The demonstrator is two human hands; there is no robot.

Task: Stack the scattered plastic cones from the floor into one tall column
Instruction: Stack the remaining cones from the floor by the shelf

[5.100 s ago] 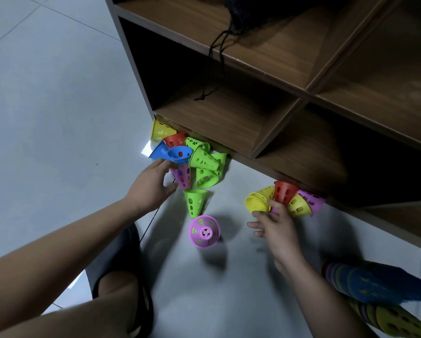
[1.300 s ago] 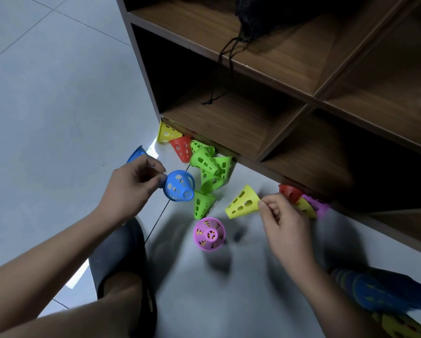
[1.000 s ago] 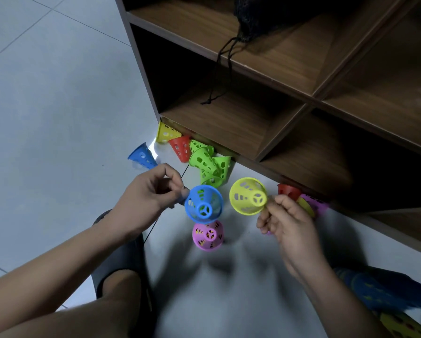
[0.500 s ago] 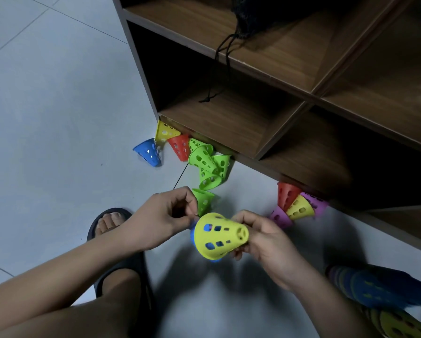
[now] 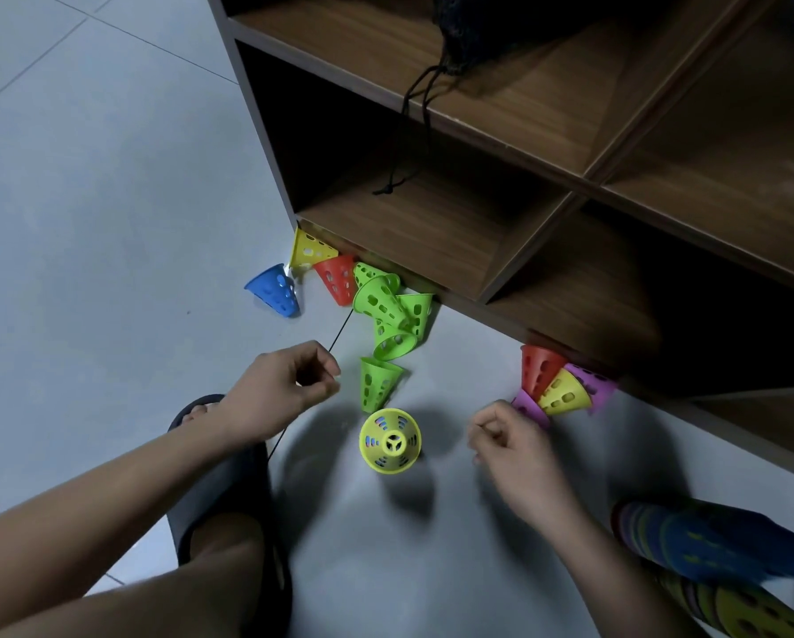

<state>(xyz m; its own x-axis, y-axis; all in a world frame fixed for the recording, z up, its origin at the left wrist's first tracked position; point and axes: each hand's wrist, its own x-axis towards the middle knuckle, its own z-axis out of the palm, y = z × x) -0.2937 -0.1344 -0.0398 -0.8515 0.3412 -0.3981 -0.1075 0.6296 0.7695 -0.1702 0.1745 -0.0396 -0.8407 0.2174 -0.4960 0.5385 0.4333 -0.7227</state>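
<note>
A short stack of cones (image 5: 389, 442) stands upright on the floor between my hands, with a yellow cone on top and other colours showing through its holes. My left hand (image 5: 281, 390) hovers just left of it, fingers curled and holding nothing. My right hand (image 5: 511, 446) is just right of it, also curled and empty. Loose cones lie along the shelf foot: a blue cone (image 5: 274, 291), a yellow cone (image 5: 310, 250), a red cone (image 5: 338, 277), several green cones (image 5: 388, 310) and a single green cone (image 5: 376, 382). A red, yellow and purple cluster (image 5: 558, 389) lies beside my right hand.
A wooden shelf unit (image 5: 501, 145) with open compartments runs along the far side; a black bag's drawstring (image 5: 416, 131) hangs in it. A thin black cord (image 5: 340, 331) crosses the floor. My slippered foot (image 5: 229, 499) is at lower left. Long stacked cone columns (image 5: 708, 564) lie at lower right.
Both hands brought the blue and yellow cones together, set them over the purple cone on the floor, then let go and drew apart.
</note>
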